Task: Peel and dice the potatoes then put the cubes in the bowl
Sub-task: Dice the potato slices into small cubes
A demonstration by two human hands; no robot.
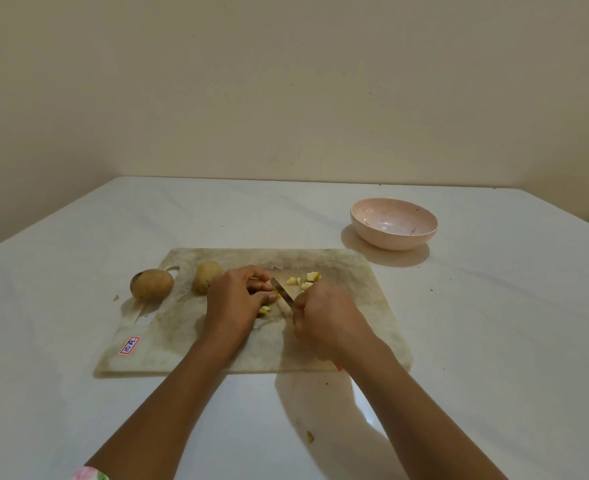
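On the board (355,271), my left grip (232,299) pinches a potato piece (278,294) steady for the knife (282,291) my right grip (324,317) clasps; bowl (393,237) at 1 o'clock.

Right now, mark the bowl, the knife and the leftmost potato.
bowl (391,241), head view, near outer wall.
knife (282,289), head view, middle of the blade.
leftmost potato (151,284), head view, middle of its skin.
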